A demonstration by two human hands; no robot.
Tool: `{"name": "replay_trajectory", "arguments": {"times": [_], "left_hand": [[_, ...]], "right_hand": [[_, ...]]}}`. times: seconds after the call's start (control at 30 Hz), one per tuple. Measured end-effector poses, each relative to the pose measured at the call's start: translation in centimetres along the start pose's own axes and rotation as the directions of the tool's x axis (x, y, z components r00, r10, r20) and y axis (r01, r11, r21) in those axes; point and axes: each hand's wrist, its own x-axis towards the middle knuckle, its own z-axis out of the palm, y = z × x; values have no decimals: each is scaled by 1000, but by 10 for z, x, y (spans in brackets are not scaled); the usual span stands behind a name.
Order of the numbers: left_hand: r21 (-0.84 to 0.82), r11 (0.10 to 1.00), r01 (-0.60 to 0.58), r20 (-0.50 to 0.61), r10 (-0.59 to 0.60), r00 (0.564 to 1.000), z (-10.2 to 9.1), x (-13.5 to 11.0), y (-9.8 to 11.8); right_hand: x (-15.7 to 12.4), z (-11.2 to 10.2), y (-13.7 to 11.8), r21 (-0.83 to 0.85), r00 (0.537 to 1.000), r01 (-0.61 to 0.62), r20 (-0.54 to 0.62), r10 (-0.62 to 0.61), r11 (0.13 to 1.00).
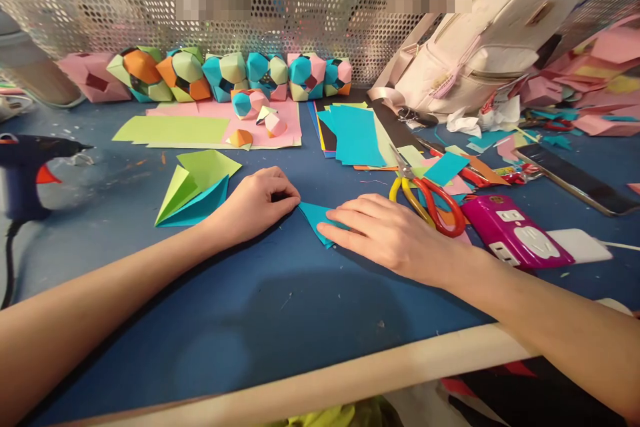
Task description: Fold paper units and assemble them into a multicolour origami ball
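Observation:
A small piece of folded blue paper [315, 221] with a pointed corner lies on the blue table. My left hand [263, 203] pinches that corner between thumb and forefinger. Flat across the paper's right part rests my right hand [383, 233], its fingers stretched out and hiding some of the sheet. Just beyond my left forearm are a folded green paper piece [207, 170] and a folded blue paper piece [200, 207], lying against each other. Scissors [417, 197] with yellow and red handles lie beyond my right hand.
Folded paper balls [225, 73] line the mesh partition [320, 7]. Paper sheets [355, 133] lie before them. At left stands a glue gun [23, 167]. On the right are a purple power strip [517, 230], a phone [580, 180], paper scraps and a pale backpack [500, 33].

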Motion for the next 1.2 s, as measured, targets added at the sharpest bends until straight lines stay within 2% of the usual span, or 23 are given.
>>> {"name": "replay_trajectory", "arguments": {"times": [0.47, 1.2], "left_hand": [[-8, 1000, -1, -2, 1, 1000, -1, 0, 3], [-11, 1000, -3, 13, 3, 1000, -2, 0, 2]], "right_hand": [[-1, 0, 3, -51, 998, 40, -52, -42, 998], [-3, 0, 2, -76, 998, 61, -18, -63, 995]]}}
